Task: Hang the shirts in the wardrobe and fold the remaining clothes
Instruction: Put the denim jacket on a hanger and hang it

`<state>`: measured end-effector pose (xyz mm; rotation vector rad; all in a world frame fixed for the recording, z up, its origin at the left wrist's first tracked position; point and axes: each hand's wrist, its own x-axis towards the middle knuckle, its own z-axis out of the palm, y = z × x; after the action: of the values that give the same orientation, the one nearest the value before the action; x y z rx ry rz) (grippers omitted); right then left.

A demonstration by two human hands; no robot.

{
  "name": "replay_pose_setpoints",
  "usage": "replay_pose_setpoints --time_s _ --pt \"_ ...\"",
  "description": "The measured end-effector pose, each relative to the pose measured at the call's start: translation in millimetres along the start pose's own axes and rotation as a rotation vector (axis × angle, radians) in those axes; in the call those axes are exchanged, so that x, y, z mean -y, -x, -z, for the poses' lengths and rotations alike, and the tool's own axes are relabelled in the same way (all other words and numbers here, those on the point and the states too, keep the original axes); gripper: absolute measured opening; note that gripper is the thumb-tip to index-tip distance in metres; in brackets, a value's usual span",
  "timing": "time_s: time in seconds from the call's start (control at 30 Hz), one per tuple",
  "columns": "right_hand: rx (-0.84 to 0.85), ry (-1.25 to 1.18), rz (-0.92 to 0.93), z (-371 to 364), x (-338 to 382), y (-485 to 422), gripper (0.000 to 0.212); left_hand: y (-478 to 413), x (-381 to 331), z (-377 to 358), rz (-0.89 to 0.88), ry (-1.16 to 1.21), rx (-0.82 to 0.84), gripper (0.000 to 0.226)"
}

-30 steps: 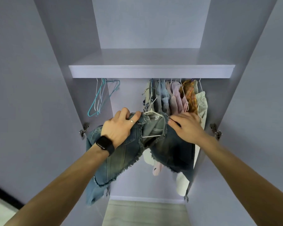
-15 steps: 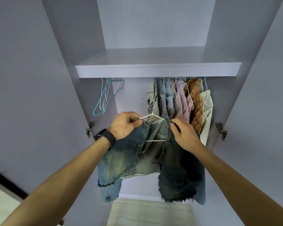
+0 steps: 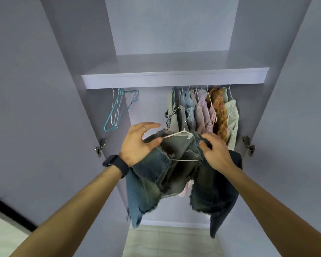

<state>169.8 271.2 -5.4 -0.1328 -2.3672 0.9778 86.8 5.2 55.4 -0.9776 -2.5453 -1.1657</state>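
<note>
A frayed blue-grey denim garment (image 3: 154, 184) hangs on a white wire hanger (image 3: 182, 133) in front of the open wardrobe, below the rail. My left hand (image 3: 137, 145), with a black watch on its wrist, has its fingers spread and its thumb touching the garment's left shoulder at the hanger's end. My right hand (image 3: 216, 153) grips the denim at the right shoulder. The hanger's hook (image 3: 186, 113) points up, free of the rail. Several shirts (image 3: 205, 112) hang on the rail's right half.
Several empty teal and white hangers (image 3: 117, 110) hang at the rail's left end. A shelf (image 3: 174, 78) runs above the rail. The wardrobe doors (image 3: 35, 108) stand open on both sides, with hinges (image 3: 100, 147) at hand height. Pale floor (image 3: 165, 242) lies below.
My left hand has loosened its grip on the denim and spread its fingers. The garment now hangs straighter on the hanger, and my right hand has shifted along the right shoulder.
</note>
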Motion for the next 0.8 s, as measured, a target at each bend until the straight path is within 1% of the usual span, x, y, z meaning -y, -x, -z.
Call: replay_pose_setpoints --time_s 0.03,0.07,0.1,0.13,0.2,0.27,0.33,0.4,0.47,0.57,0.7,0.73,0.8 --pt "-0.011 -0.013 0.004 1.5 1.5 0.5 0.012 -4.1 9.1 3.1 0.003 -0.125 0.038 0.043" --pt "-0.016 -0.032 -0.002 3.8 2.2 0.4 0.01 -7.4 16.6 5.7 0.044 -0.181 0.124 0.04" --pt "-0.016 -0.05 -0.015 6.3 2.1 0.3 0.009 -9.1 23.4 5.7 0.089 -0.168 0.197 0.031" --pt "-0.013 -0.069 -0.022 9.3 3.2 -0.5 0.008 -9.5 28.4 4.9 0.118 -0.13 0.219 0.021" --pt "0.008 -0.113 -0.043 12.8 6.5 -1.7 0.015 -9.4 28.7 -0.5 0.118 -0.08 0.144 0.008" --pt "0.065 -0.099 -0.053 11.4 9.1 -3.8 0.027 -11.1 21.1 -8.1 0.131 0.037 0.009 0.003" --pt "0.117 -0.004 -0.022 8.1 9.7 -3.9 0.03 -11.1 9.1 -17.0 0.127 0.194 -0.09 0.008" --pt "0.142 0.098 0.044 5.8 8.5 -4.1 0.029 -10.8 -0.8 -21.9 0.095 0.236 -0.112 0.01" --pt "0.122 0.12 0.048 7.3 2.3 -2.5 0.029 -7.7 -2.1 -20.5 0.081 0.232 -0.044 0.01" --pt "0.034 0.091 0.001 9.7 -10.8 1.4 0.028 1.3 10.3 -11.2 0.09 0.18 0.069 0.009" --pt "0.01 0.087 0.06 3.2 -19.3 9.1 0.023 3.4 29.7 -7.6 0.163 0.104 0.041 0.008" --pt "0.009 0.079 0.08 -0.1 -19.3 9.9 0.022 2.4 32.3 -9.0 0.179 0.084 0.061 0.008" --pt "0.003 0.073 0.107 -5.1 -17.7 10.3 0.018 1.8 34.4 -15.5 0.194 0.042 0.202 0.022"
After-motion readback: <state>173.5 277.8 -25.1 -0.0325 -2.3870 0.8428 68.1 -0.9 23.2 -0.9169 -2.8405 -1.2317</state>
